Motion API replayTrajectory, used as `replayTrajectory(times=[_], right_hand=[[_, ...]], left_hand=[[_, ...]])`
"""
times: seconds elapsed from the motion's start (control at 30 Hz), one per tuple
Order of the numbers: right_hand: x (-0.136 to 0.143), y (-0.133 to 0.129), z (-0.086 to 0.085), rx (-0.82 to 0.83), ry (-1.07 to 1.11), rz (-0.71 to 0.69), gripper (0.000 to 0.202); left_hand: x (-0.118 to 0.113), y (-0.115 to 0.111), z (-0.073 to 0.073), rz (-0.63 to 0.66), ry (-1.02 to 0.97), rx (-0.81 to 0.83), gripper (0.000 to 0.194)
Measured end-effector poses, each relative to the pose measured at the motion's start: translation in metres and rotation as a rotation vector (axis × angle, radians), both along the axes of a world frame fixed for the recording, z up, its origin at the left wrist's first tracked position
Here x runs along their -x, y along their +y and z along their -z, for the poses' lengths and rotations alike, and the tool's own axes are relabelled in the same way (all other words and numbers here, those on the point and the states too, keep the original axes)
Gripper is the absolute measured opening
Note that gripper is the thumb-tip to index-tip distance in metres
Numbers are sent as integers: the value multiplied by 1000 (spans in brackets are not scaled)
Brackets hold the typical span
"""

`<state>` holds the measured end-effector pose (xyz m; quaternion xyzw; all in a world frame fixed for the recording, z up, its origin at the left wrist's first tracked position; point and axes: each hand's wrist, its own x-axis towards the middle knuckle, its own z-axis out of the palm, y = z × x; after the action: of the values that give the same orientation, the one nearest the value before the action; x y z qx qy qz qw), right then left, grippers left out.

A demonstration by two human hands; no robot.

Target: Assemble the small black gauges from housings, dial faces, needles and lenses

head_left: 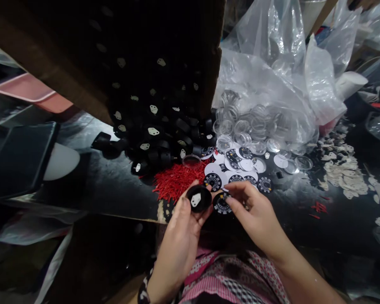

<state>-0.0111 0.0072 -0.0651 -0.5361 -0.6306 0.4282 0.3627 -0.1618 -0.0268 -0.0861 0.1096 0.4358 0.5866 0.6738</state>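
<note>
My left hand (pixel 185 226) is closed around a round black gauge housing (pixel 204 202), its open face up. A small white plate (pixel 195 199) with holes shows inside it. Beside it, my right hand (pixel 251 211) pinches a round black dial disc (pixel 222 203) with white markings and a yellow patch. The disc sits close to the housing's right side. Beyond my hands lie a heap of thin red pointers (pixel 179 180) and a pile of white and black dial discs (pixel 236 180).
A large box (pixel 164 25) holds many black housings with white plates, some spilling onto the table. Clear round covers (pixel 242 126) lie before a plastic bag (pixel 259 71). White plates (pixel 343 169) are heaped at right, near a few red pointers (pixel 319 207). A pink tray (pixel 28 86) stands left.
</note>
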Motion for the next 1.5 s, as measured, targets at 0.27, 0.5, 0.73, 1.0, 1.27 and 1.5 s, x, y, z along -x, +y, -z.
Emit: replayTrajectory(times=[0.27,0.5,0.73,1.0,1.27,1.5], right_hand=[[9,3,-9,-160,-94,-121,20],[2,8,-15,-78,-215,-205,13],[2,8,-11,74,-249,-130,11],[14,-8,-3,161,-128,-239,19],[36,29,2,-258,-635,-406,12],[50,44,9,-462,-1017,-456,15]], left_hand=[[-3,-1,5,189,108,61,36],[11,7,7,393,176,23,35],[12,3,8,425,226,-68,33],[28,-14,14,435,444,-88,32],[52,-21,18,45,320,61,33],[41,1,5,-96,57,10,25]])
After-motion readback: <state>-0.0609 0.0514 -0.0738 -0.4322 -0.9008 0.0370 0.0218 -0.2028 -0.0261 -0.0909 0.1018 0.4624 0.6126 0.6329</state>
